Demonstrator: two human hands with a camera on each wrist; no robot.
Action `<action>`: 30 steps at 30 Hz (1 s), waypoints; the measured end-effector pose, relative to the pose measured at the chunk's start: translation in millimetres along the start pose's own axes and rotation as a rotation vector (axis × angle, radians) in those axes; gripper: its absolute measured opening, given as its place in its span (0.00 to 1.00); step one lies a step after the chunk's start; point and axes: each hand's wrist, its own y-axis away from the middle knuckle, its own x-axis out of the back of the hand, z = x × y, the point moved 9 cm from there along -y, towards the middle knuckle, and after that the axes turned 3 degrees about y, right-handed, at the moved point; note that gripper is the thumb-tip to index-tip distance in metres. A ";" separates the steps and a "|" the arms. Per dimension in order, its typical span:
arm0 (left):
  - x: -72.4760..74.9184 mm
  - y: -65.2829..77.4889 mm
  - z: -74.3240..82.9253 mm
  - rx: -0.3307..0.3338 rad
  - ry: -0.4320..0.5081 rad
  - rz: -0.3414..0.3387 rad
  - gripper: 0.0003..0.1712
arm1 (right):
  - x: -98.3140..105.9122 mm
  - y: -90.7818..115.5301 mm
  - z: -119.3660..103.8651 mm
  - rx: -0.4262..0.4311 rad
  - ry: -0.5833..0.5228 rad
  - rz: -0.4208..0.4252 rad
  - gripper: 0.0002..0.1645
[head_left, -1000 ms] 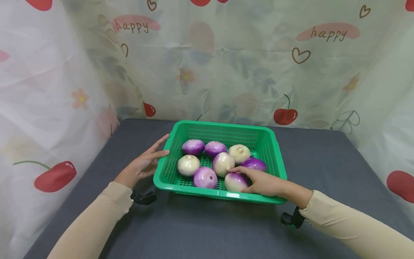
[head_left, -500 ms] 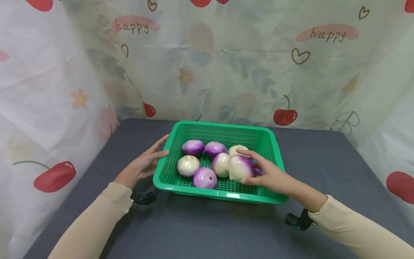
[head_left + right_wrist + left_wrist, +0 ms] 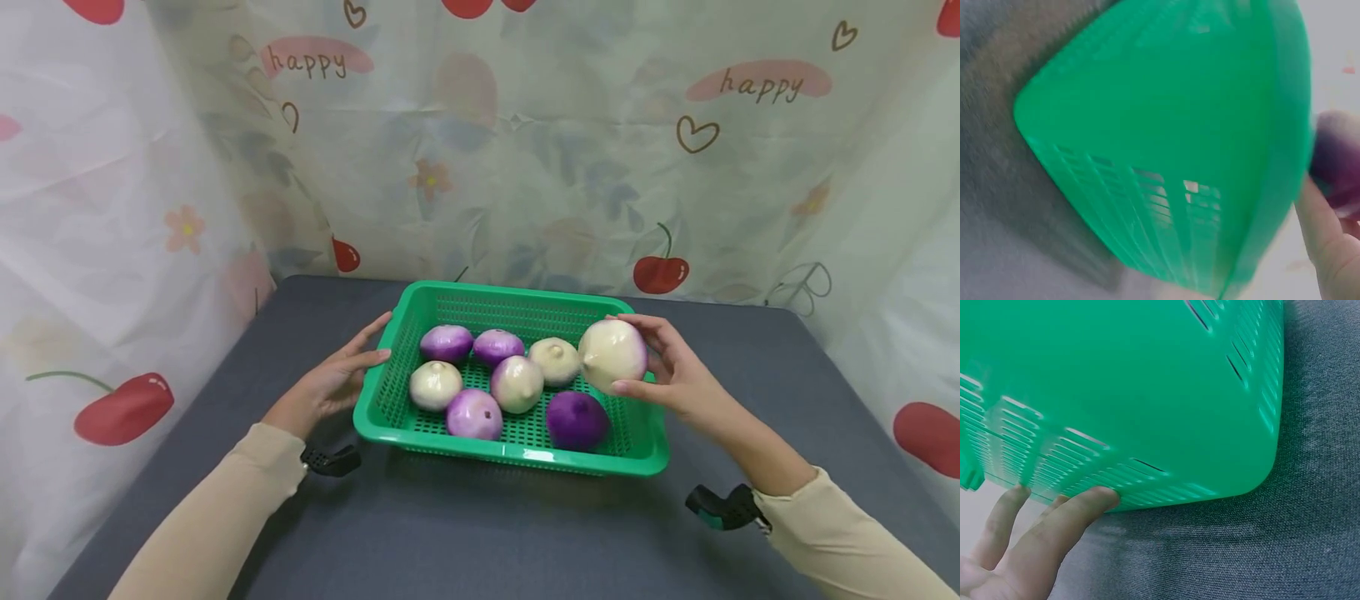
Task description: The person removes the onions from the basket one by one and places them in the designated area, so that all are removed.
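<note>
A green slotted plastic basket (image 3: pixel 480 450) stands on the table with several purple and white onions in it. My right hand (image 3: pixel 678 375) grips a mostly white onion (image 3: pixel 611 357) between thumb and fingers, raised near the basket's right rim. In the right wrist view, that onion's purple side (image 3: pixel 1338 156) shows past the rim. A dark purple onion (image 3: pixel 577 421) lies at the front right of the basket. Against the basket's left side rests my left hand (image 3: pixel 330 383). Its extended fingers (image 3: pixel 1063 519) touch the slotted wall in the left wrist view.
Under the basket is a dark grey table surface (image 3: pixel 480 533). Patterned curtains (image 3: pixel 525 150) with cherries and hearts close off the back and both sides. A thin looped cord (image 3: pixel 806 283) shows at the far right corner.
My right hand has lifted the white-and-purple onion from the basket's front right and carried it up and to the right. The dark purple onion has shifted forward. My left hand stays put.
</note>
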 end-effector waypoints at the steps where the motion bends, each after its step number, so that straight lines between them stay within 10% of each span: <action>1: 0.2 0.1 0.3 0.000 -0.001 0.000 0.40 | 3.8 1.1 -1.2 0.010 -0.005 0.013 0.43; 30: -1.6 0.8 0.5 0.003 0.030 0.018 0.40 | 91.2 7.1 50.4 -0.038 -0.414 0.233 0.36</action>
